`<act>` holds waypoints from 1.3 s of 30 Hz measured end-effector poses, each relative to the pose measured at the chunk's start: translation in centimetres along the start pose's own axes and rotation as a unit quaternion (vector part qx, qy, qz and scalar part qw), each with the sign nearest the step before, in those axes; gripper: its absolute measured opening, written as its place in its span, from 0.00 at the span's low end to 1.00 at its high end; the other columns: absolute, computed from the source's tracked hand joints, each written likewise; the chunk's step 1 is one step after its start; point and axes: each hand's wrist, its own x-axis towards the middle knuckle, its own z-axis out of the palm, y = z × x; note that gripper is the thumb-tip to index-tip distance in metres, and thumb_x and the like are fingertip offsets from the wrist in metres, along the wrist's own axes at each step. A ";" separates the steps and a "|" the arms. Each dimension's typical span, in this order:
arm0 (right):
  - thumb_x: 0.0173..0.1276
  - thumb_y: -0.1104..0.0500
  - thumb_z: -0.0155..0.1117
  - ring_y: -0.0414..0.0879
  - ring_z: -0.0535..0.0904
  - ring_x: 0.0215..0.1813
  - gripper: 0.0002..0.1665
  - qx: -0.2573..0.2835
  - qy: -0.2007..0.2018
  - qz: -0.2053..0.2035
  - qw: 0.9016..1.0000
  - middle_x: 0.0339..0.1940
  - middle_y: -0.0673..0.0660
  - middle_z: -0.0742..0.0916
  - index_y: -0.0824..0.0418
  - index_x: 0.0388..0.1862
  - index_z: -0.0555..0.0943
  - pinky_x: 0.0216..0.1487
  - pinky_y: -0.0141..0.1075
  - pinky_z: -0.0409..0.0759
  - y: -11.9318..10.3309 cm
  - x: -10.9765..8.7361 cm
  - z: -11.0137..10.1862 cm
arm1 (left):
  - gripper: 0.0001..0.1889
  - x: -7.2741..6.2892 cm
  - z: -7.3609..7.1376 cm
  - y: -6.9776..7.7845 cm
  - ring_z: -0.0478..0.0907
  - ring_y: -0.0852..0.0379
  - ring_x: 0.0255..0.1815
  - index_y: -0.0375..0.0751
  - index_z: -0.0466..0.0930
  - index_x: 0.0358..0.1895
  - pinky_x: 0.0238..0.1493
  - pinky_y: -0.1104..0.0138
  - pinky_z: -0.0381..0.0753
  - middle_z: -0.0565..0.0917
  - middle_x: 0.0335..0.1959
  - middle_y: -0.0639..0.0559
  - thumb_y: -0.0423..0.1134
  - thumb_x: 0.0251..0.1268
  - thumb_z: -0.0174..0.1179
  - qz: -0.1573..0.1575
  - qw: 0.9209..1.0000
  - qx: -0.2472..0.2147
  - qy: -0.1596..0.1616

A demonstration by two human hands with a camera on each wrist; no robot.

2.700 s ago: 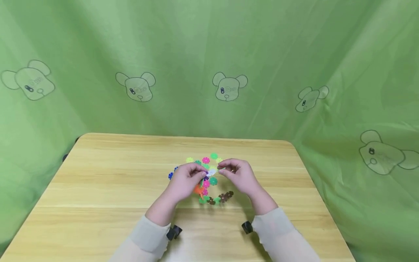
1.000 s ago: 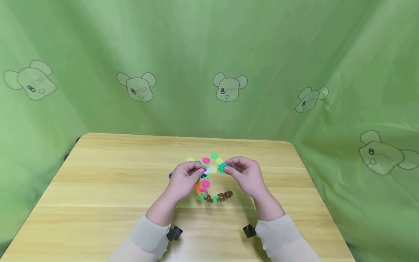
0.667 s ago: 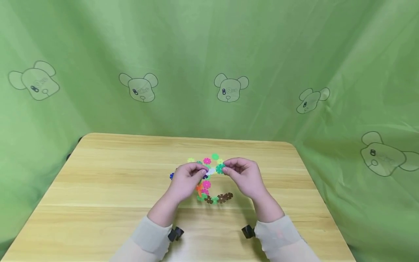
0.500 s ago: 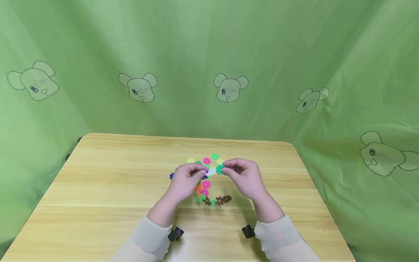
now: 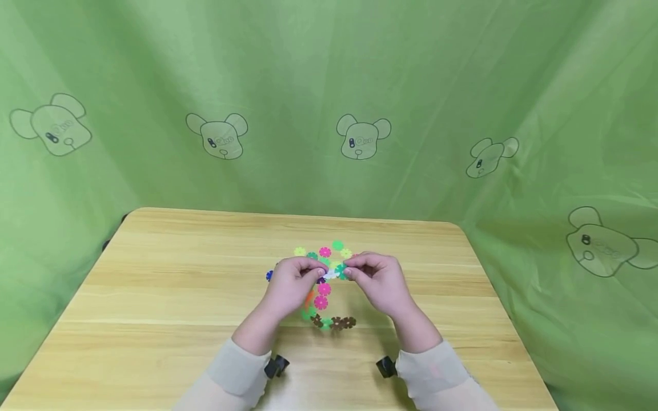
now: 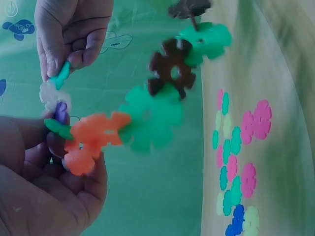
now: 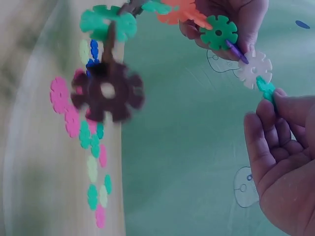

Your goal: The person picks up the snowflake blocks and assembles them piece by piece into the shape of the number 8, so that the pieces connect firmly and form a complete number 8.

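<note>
Right wrist view: the right hand pinches the teal disc against the white disc; the left hand pinches the chain near the purple disc, above the table. Probably light, stiff plastic: hold rims with 2 fingertips.

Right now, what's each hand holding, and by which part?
The right hand pinches a teal disc by its rim. The left hand grips the disc chain near its purple disc; exact spot hidden.
</note>
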 end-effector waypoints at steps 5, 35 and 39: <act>0.66 0.77 0.71 0.38 0.85 0.33 0.05 -0.002 -0.001 -0.005 1.000 0.36 0.67 0.90 0.74 0.40 0.88 0.36 0.31 0.87 0.3 -0.1 0.0 | 0.06 0.0 0.0 0.1 0.76 0.60 0.26 0.36 0.90 0.44 0.28 0.71 0.79 0.86 0.31 0.53 0.31 0.76 0.64 0.000 1.000 0.011 -0.013; 0.68 0.66 0.75 0.38 0.78 0.31 0.19 -0.132 -0.250 0.086 0.955 0.31 0.47 0.84 0.67 0.58 0.87 0.34 0.32 0.83 10.9 0.4 3.0 | 0.08 0.6 -1.2 0.7 0.71 0.58 0.24 0.32 0.81 0.42 0.24 0.71 0.75 0.77 0.27 0.50 0.31 0.82 0.55 -0.003 0.997 -0.081 0.013; 0.68 0.69 0.69 0.36 0.74 0.29 0.17 -0.187 -0.281 0.032 0.941 0.29 0.46 0.83 0.68 0.56 0.88 0.35 0.32 0.82 11.5 0.3 3.8 | 0.08 0.6 -1.1 0.6 0.71 0.59 0.23 0.31 0.81 0.42 0.24 0.71 0.74 0.76 0.26 0.52 0.31 0.82 0.55 0.001 0.996 -0.088 0.006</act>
